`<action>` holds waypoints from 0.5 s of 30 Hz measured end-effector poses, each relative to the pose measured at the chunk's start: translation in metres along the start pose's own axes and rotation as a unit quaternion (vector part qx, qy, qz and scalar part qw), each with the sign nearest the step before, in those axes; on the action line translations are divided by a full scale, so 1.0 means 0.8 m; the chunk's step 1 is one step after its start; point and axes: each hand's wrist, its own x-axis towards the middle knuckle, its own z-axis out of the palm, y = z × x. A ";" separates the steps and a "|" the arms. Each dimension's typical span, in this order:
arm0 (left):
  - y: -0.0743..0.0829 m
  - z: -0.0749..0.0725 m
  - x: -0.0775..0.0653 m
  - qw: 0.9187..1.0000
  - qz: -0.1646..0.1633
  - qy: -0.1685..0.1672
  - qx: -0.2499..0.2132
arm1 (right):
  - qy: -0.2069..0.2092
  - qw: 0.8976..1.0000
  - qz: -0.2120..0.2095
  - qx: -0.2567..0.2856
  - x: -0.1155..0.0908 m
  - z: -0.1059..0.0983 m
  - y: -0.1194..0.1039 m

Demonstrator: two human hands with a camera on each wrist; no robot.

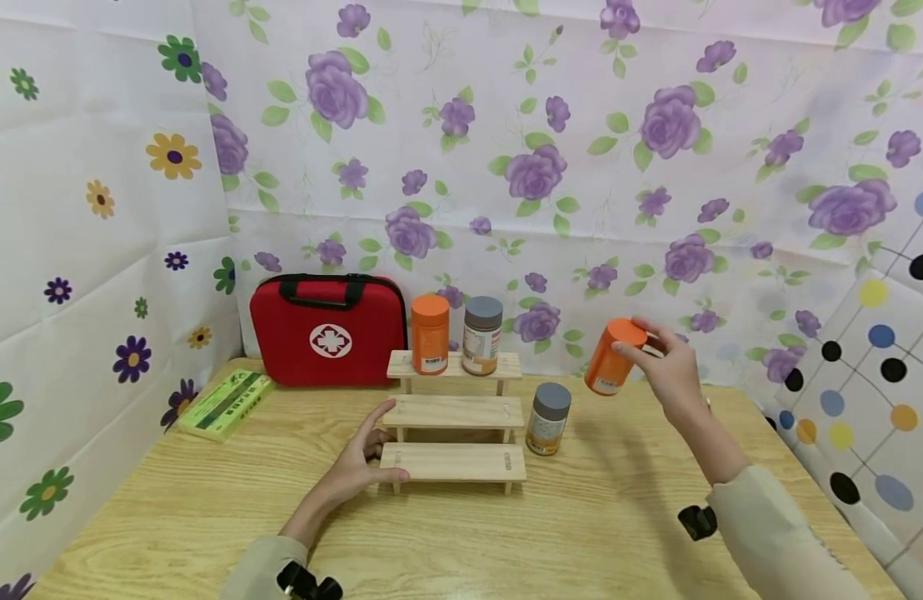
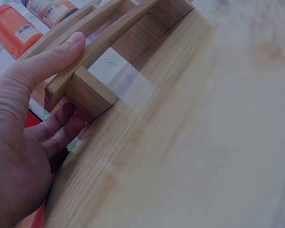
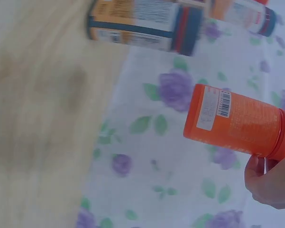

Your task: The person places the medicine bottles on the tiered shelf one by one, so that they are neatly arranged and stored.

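My left hand (image 1: 354,461) grips the left end of a small three-step wooden display rack (image 1: 452,462). In the left wrist view its thumb (image 2: 68,47) lies over the lowest step and two fingertips bend in beside the leg. My right hand (image 1: 670,365) pinches an orange bottle (image 1: 610,367) by its lid, tilted above the table at the right. The right wrist view shows that bottle (image 3: 237,123) with a white barcode label near its base. Another orange bottle (image 1: 430,335) and a grey-lidded jar (image 1: 481,337) stand on the top step.
A second grey-lidded jar (image 1: 547,421) stands on the table just right of the rack. Behind at the left is a red first-aid case (image 1: 281,333), with a green-yellow box (image 1: 225,404) lying beside it. Flowered cloth (image 1: 536,242) hangs behind the wooden table (image 1: 469,550).
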 end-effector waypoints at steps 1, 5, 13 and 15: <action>0.000 0.000 0.000 1.000 -0.002 0.001 0.001 | 0.004 1.000 -0.006 0.005 0.000 -0.001 -0.005; 0.001 0.000 0.000 1.000 -0.006 0.006 0.004 | 0.001 0.999 -0.032 0.034 -0.003 0.000 -0.024; 0.000 0.000 0.000 1.000 -0.001 0.001 -0.001 | -0.033 0.994 -0.055 0.091 -0.008 0.021 -0.058; 0.000 0.000 0.001 1.000 0.000 0.002 -0.001 | -0.044 0.992 -0.058 0.100 -0.009 0.031 -0.066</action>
